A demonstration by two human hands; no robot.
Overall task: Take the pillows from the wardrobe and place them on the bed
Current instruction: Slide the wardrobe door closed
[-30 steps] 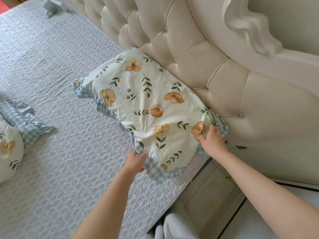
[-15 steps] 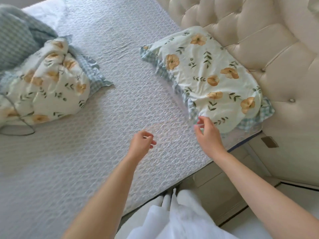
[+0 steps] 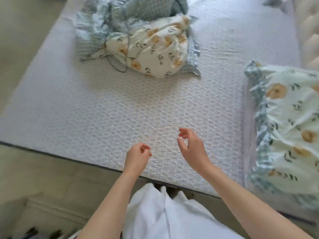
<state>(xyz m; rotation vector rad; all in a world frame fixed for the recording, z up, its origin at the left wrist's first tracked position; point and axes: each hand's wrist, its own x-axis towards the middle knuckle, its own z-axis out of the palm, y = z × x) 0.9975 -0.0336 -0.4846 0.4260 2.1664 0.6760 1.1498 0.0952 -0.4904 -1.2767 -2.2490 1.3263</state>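
Note:
A floral pillow point(image 3: 293, 128) with a blue checked frill lies flat at the right side of the bed point(image 3: 120, 109), near the padded headboard point(image 3: 310, 31). A second floral pillow point(image 3: 155, 49) lies crumpled toward the far side, partly under a heap of blue checked fabric point(image 3: 138, 12). My left hand point(image 3: 137, 156) hovers over the near edge of the mattress, fingers loosely curled, holding nothing. My right hand point(image 3: 191, 149) hangs beside it with fingers apart, empty, well left of the flat pillow.
The quilted lavender mattress cover stretches between the two pillows. Beige floor tiles point(image 3: 34, 178) show at the left and below the bed's near edge. My white clothing point(image 3: 164, 213) fills the bottom middle. A thin dark cord point(image 3: 119, 66) loops by the crumpled pillow.
Both hands let go of the flat pillow and drew back to the left. The view swung left, so the flat pillow now sits at the right edge and the crumpled one is in the middle.

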